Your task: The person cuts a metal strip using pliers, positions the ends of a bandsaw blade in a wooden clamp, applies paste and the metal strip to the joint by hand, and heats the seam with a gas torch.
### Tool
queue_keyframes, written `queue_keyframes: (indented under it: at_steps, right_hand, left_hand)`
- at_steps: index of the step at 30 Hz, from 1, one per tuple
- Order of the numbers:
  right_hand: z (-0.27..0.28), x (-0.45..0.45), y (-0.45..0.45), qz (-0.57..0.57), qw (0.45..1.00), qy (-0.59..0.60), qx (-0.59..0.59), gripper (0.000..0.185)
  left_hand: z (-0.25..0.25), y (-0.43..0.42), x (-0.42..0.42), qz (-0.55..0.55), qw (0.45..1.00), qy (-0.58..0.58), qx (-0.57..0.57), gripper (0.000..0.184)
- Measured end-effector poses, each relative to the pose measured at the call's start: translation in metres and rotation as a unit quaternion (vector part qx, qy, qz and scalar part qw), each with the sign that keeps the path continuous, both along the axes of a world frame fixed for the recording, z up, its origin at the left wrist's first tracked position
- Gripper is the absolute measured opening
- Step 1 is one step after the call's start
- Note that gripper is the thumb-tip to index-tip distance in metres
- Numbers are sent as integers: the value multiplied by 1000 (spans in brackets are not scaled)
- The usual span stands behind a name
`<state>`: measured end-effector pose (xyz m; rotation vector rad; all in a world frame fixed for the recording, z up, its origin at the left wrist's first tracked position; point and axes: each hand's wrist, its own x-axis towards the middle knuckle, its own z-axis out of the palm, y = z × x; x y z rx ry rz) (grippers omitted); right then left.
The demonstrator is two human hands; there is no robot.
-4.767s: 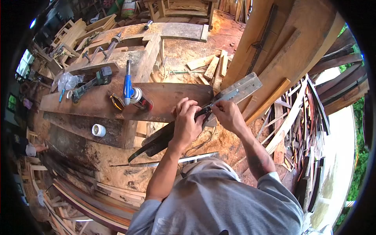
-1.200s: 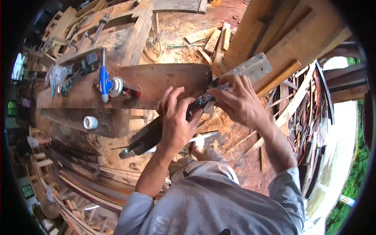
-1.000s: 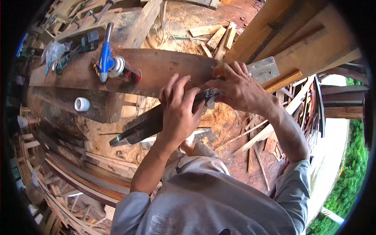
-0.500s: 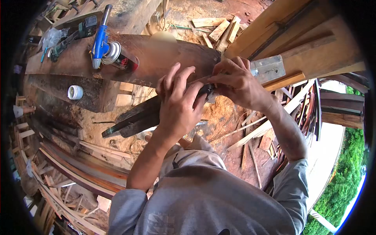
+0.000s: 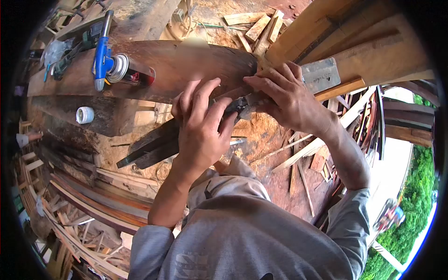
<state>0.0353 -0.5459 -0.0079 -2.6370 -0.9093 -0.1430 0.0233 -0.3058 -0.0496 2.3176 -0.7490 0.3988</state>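
Note:
A long dark piece (image 5: 156, 148), like two narrow strips side by side, slants from lower left up beneath my hands. My left hand (image 5: 201, 128) lies over its upper part, fingers curved around it and somewhat apart. My right hand (image 5: 291, 95) is closed at its upper right end, index finger above and thumb side below; the exact grip is partly hidden. Beyond my right knuckles a flat grey strip (image 5: 322, 75) with faint dark marks sticks out. Between the hands the dark piece looks rough and chipped.
A blue torch head on a gas can (image 5: 140, 77) lies on a wide dark plank (image 5: 186, 58). A small white tub (image 5: 85, 115) stands to the left. Wood offcuts (image 5: 256, 29) lie ahead; long strips (image 5: 357, 114) are piled at right. Boards (image 5: 98, 196) fill the lower left.
My right fingers have loosened from a tight pinch, with the index finger lifted and spread from the thumb. My left hand has shifted slightly left. A blurred vehicle shows outside at right.

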Motion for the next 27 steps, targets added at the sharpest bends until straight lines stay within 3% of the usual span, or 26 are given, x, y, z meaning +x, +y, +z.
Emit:
queue_keyframes:
  at_steps: [5, 11, 27]
  right_hand:
    - [-3, 4, -3, 17, 999, -9, 27, 40]
    - [-11, 6, -4, 26, 996, 2, 89, 26]
    - [-26, 2, -6, 9, 993, -47, 104, 27]
  left_hand:
    - [4, -2, 0, -2, 1000, 22, 5, 35]
    - [13, -6, 3, 7, 999, 44, 16, 35]
    - [6, -10, 10, -35, 999, 15, 14, 22]
